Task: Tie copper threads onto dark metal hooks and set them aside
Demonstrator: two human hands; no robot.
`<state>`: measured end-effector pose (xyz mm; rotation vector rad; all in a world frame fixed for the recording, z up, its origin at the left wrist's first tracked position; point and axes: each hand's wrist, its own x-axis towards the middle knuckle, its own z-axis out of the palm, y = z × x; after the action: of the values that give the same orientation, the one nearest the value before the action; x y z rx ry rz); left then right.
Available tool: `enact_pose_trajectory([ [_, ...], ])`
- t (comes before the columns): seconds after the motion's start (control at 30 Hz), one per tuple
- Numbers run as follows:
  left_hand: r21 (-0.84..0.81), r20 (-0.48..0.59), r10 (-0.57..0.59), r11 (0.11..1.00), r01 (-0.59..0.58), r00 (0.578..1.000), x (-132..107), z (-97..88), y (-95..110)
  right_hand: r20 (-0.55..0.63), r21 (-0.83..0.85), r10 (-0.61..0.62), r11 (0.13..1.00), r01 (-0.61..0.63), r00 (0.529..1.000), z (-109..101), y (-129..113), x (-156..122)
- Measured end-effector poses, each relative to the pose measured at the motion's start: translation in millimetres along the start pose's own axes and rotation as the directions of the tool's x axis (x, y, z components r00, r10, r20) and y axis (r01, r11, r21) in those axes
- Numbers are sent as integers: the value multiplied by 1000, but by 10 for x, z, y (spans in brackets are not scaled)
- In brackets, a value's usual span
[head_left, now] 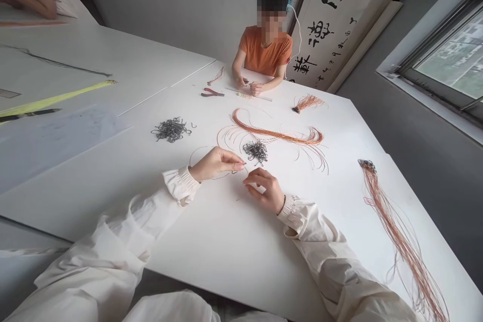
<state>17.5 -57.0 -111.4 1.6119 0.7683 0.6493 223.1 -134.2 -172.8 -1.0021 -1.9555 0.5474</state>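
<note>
My left hand (218, 163) is closed in a pinch, with a small dark fish hook (245, 163) showing at its thumb and fingertip. A thin orange line (247, 171) runs from there to my right hand (265, 190), whose curled fingertips close around it. Part of the line curves out behind my left hand over the table. Just beyond both hands is a small heap of dark hooks (255, 152). Past that heap stretches a loose bundle of orange line (277, 134), its strands fanned at the ends.
A larger hook heap (172, 130) sits left. Red-handled pliers (212, 92) lie near a person in orange (266, 50) working opposite. Tied line bundles (311, 101) (396, 226) lie right. Yellow strands (56, 99) and a plastic sheet (64, 136) are far left.
</note>
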Motion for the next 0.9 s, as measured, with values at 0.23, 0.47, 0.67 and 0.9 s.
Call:
enact_pose_trajectory([
  [0.23,-55,76,-42,997,47,996,-14,12,-194,190,-165,-123,974,155,974,14,185,-73],
  [0.47,-128,81,-60,989,70,995,-53,1,-302,128,139,19,990,-37,992,29,164,-9],
  [0.67,-185,3,-8,983,8,1000,-78,40,-328,29,715,351,647,-265,936,-9,57,125],
  [0.9,-226,48,53,973,-41,997,-123,155,-175,115,883,401,378,-278,909,60,9,220],
])
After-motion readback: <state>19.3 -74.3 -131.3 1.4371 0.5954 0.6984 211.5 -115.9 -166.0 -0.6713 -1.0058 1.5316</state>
